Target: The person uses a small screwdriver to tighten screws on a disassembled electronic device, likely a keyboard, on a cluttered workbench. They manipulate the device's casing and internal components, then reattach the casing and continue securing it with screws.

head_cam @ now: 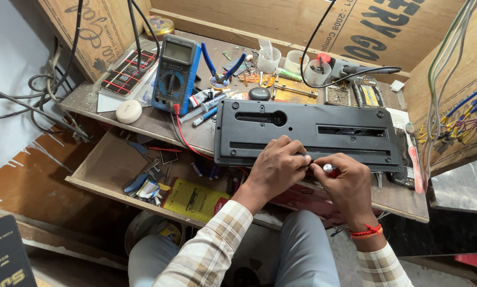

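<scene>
On the workbench, near edge: a long black plastic panel (307,133) is laid flat, its near long edge facing the person.
Panel surface: two long slots and a keyhole-shaped opening are seen; screw holes are set at the corners.
Left hand (274,169): it is laid on the near edge of the panel, fingers curled down onto the plastic; whether anything is pinched beneath them cannot be told.
Right hand (347,183): it is closed around a small tool with a red and white handle (329,169), held at the panel's near edge, just beside the left hand.
Wrist: a red thread band (367,231) is worn on the right wrist; checked sleeves are seen on both arms.
Right of panel: a red and white toothbrush (415,159) is laid along the bench edge.
Behind panel: a small circuit board (337,94), white plastic cups (296,61) and blue-handled pliers (220,66) are noted.
Left of panel: a blue-cased multimeter (175,74) is propped up, with its red lead (182,133) run toward the panel; a round white case (128,111) lies near it.
Lower shelf: a yellow packet (195,199) and loose small tools are kept in the open drawer (105,165) below the bench.
</scene>
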Demonstrator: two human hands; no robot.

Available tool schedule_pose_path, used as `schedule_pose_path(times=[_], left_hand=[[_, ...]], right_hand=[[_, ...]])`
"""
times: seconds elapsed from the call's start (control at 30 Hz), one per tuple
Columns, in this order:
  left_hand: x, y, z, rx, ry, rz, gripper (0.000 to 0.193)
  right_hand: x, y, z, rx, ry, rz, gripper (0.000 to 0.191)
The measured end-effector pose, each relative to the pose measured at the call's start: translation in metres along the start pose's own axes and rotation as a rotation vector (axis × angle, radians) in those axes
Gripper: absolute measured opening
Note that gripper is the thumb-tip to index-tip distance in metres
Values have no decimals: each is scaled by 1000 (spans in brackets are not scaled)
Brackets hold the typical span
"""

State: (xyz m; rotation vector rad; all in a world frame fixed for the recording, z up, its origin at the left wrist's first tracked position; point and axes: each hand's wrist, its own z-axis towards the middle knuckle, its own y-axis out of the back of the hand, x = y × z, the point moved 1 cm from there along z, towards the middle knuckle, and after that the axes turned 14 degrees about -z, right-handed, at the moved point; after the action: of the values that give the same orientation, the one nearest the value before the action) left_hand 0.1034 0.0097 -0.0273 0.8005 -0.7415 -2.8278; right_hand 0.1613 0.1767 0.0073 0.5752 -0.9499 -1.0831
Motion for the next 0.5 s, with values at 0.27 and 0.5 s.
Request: schedule_pose_path(times=[0.27, 0.5], left_hand=[[0, -1, 0, 7, 15, -8, 13], [0, -1, 0, -1, 15, -19, 13]], right_hand=[[-1, -3, -1, -42, -11, -52, 11], [-6, -5, 2, -45, 1, -11, 13]])
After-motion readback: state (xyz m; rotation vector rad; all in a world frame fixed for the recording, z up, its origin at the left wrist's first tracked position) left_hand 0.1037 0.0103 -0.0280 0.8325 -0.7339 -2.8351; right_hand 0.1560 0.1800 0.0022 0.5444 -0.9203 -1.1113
